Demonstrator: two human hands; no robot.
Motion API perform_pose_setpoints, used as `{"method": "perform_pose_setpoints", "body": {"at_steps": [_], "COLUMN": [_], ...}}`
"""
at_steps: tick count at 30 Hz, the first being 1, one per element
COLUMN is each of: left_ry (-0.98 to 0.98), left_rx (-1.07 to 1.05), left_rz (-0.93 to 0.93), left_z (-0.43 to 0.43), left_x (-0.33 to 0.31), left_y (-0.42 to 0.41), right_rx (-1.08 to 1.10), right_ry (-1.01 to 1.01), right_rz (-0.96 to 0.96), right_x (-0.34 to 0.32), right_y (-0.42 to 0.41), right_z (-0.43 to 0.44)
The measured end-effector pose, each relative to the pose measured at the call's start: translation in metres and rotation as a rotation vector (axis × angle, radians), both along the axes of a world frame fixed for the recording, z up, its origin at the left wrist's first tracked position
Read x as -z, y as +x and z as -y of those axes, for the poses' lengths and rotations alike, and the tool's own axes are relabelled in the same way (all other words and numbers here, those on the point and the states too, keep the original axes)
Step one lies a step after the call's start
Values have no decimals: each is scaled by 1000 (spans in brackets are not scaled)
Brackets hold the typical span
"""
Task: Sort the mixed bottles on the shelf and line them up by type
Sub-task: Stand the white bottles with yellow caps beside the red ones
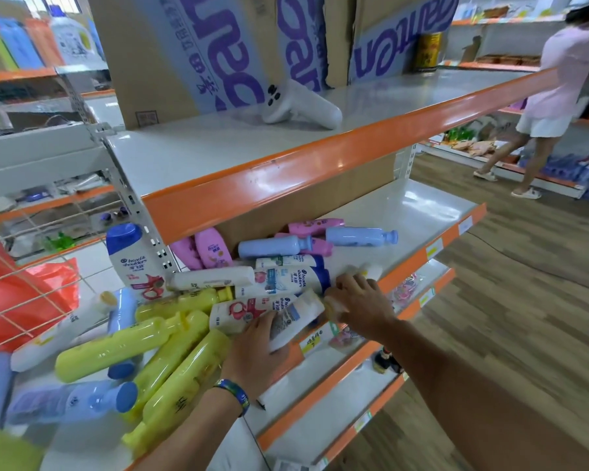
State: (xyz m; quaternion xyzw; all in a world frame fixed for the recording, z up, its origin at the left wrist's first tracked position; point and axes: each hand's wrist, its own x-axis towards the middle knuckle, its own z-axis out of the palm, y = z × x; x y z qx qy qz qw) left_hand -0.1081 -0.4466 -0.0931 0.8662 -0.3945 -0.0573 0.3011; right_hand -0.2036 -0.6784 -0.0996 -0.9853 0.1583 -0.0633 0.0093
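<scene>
While the pile is a jumble, I'm pulling one white shampoo bottle (295,317) off the front of it w/ both hands. My left hand (255,348) is wrapping round its lower body, fingers curled over it; my right hand (357,300) is clamping on the cap end, near the shelf's orange lip (432,248). So I'm reckoning this is the early pick-out step: nothing is lined up yet.

Just behind it, more white head & shoulders bottles (286,278) are lying flat, touching each other, and one is standing upright (133,263) at the left post. Yellow bottles (170,362) are sprawling in a heap to my left, light-blue ones (272,247) and pink ones (210,248) are lying further back vs the cardboard wall. Right half of the shelf (412,205) is looking bare, so that's prob where rows should be starting.

Next move, as I'm judging it: lifting this one clear w/o dragging its neighbours, standing it upright, then gathering the matching whites beside it. Round bottles lying loose could be rolling toward the edge, so I'm needing a slow lift.

Up top, a white controller (300,105) is resting by cardboard boxes (184,52); another person (555,96) is working at the far shelves.
</scene>
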Motion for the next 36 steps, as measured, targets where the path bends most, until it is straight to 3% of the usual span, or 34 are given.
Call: {"method": "perform_pose_setpoints", "body": {"at_steps": [5, 10, 14, 17, 21, 29, 33, 36], "left_ry": [-112, -181, -333, -431, -523, -637, -694, -704], "left_rx": [-28, -99, -163, -192, -309, -523, -622, -688], "left_rz": [11, -68, -34, 7, -11, 62, 141, 191], "left_z": [-7, -21, -41, -63, -101, -214, -267, -307], "left_x": [-9, -16, -26, -31, -40, -62, -85, -90], "left_y": [-1, 1, 0, -1, -6, -19, -23, -20], "right_rx": [-27, 44, 84, 91, 56, -289, -389, -361], "right_ry": [-7, 466, 831, 1010, 1119, 1206, 1180, 1322], "right_rz": [63, 263, 576, 654, 614, 343, 452, 395], "right_x": [-8, -67, -96, -105, -109, -123, -136, -147], "right_y": [5, 29, 44, 52, 71, 111, 122, 129], "right_z": [-1, -44, -85, -111, -145, -263, -325, -366]}}
